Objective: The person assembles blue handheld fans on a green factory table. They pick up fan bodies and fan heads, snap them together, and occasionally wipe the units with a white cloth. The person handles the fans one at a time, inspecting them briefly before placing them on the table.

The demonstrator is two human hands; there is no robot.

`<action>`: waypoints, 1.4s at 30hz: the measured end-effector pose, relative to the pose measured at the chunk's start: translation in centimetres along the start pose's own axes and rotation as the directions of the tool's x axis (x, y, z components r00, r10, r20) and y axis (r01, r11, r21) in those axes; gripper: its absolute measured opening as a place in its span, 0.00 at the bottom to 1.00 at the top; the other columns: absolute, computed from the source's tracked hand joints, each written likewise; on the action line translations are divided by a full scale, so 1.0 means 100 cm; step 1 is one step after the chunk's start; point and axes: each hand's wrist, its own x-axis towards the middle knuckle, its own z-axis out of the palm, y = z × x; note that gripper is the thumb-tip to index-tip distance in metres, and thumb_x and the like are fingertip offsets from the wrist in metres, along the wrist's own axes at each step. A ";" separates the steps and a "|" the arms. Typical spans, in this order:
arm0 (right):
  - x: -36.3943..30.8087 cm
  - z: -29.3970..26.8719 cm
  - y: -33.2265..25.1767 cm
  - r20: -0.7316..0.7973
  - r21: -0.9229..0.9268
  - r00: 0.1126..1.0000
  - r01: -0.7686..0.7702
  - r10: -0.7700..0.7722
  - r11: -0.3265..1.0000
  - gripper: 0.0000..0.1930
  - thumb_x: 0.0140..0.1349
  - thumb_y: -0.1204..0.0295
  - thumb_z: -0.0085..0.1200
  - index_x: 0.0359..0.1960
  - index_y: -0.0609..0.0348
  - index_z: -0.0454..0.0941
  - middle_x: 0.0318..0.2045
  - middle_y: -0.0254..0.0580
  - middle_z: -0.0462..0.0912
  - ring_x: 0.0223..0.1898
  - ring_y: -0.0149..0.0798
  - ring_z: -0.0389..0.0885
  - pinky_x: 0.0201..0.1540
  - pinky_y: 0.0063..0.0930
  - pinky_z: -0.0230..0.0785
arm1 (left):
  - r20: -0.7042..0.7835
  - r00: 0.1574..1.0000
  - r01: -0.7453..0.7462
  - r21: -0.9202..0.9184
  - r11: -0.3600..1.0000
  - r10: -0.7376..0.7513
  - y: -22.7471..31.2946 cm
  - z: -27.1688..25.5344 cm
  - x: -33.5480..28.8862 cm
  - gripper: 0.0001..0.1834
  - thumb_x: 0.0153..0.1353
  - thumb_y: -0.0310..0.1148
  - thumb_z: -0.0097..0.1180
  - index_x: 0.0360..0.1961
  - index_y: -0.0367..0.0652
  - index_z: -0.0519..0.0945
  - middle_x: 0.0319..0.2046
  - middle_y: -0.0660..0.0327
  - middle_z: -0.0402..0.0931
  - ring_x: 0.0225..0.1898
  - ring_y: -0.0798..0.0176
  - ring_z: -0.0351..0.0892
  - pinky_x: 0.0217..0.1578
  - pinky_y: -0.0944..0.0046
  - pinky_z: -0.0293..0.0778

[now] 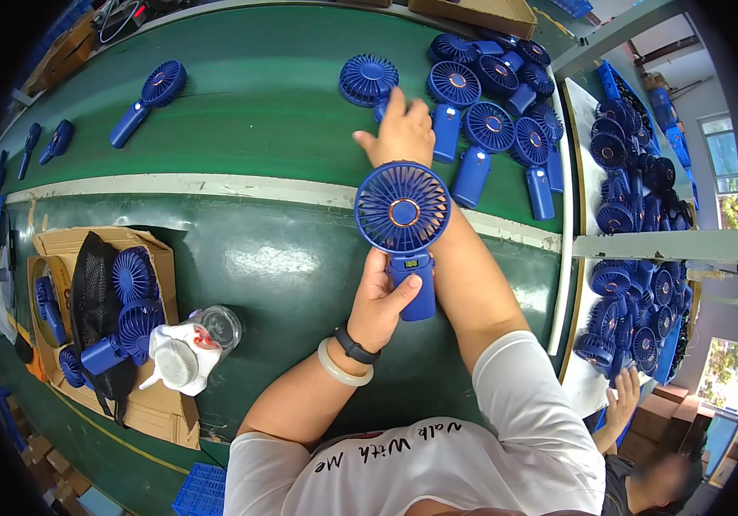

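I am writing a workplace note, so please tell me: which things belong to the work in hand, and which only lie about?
In the work, judging by the hands:
held fan, in left hand
second fan, by right hand
probably the fan cluster

Apparently just lying about:
clear jar
black mesh pouch

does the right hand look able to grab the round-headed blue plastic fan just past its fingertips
Probably yes: the right hand is at the blue fan, by its handle end, with nothing visible between, though contact is unclear. The held fan in the left hand covers the right wrist, not the fingers.
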 end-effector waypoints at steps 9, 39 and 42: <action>-0.071 -0.076 0.054 0.438 0.787 0.870 -0.493 -0.228 -0.369 0.23 0.59 0.66 0.49 0.53 0.68 0.63 0.42 0.49 0.75 0.39 0.42 0.78 0.42 0.31 0.72 | -0.074 0.996 -0.044 -0.074 0.996 0.039 0.000 0.005 -0.001 0.30 0.60 0.26 0.51 0.58 0.55 0.51 0.45 0.54 0.69 0.41 0.57 0.76 0.37 0.54 0.79; -0.136 -0.103 0.096 0.450 0.876 0.891 -0.454 -0.065 -0.162 0.21 0.55 0.76 0.55 0.52 0.63 0.66 0.41 0.47 0.78 0.41 0.38 0.79 0.48 0.32 0.71 | -0.127 0.992 0.019 0.095 0.995 -0.007 0.001 0.003 -0.004 0.18 0.51 0.21 0.59 0.42 0.40 0.67 0.34 0.59 0.72 0.29 0.64 0.76 0.27 0.62 0.76; -0.134 -0.102 0.097 0.450 0.862 0.891 -0.451 -0.060 -0.231 0.22 0.55 0.76 0.55 0.52 0.63 0.66 0.42 0.47 0.78 0.43 0.39 0.79 0.49 0.33 0.70 | -0.134 0.991 0.019 0.087 0.996 -0.008 0.002 0.004 -0.004 0.18 0.51 0.21 0.59 0.42 0.40 0.67 0.34 0.59 0.72 0.29 0.64 0.76 0.27 0.62 0.76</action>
